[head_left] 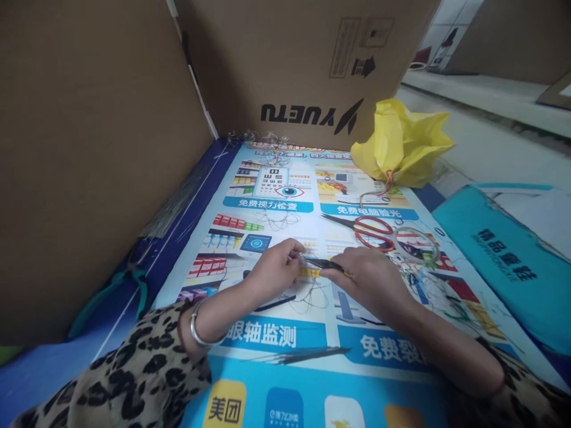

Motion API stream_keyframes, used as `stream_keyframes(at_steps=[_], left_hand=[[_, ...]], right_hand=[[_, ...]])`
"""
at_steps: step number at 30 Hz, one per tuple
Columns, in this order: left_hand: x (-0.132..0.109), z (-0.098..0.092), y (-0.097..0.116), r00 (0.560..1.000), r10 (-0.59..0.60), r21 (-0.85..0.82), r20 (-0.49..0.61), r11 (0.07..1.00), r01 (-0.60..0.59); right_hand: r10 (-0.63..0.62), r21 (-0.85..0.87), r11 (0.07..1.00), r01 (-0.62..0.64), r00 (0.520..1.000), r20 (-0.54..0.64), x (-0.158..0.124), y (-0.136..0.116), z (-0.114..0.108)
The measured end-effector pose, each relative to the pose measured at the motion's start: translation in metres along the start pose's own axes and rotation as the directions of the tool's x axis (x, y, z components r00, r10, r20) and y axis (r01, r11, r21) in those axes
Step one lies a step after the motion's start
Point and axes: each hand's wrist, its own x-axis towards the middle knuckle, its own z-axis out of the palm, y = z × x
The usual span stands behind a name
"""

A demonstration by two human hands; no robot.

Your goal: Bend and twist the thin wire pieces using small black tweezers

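Note:
My left hand (279, 267) is closed in a pinch on a thin wire piece (308, 294) whose fine loops hang below the fingers. My right hand (372, 276) wraps around dark needle-nose pliers (319, 262); their handles are mostly hidden in the palm. The plier tips point left and meet the wire at my left fingertips. Beyond my hands lies a wire shape with petal-like loops (280, 219). Nearer to me is a bundle of straight cut wires (310, 355). Scissors with red-orange handles (375, 233) rest just past my right hand.
Cardboard walls (285, 65) stand at the back and left. Teal-handled pliers (141, 288) and more straight wires (172, 217) lie left. A clear tape roll (417, 245), a crumpled yellow bag (397, 139), coloured wires (377, 191) and a turquoise box (504, 267) are right. A printed poster (325, 333) covers the table.

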Motion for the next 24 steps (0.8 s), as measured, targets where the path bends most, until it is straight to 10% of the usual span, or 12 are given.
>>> stream_keyframes(at_steps=[24], left_hand=[[0.001,-0.008,0.018,0.984,-0.137,-0.235,0.116,0.959,0.161]], right_hand=[[0.042,0.201,0.978,-0.049,0.998,0.037,0.001,0.0,0.008]])
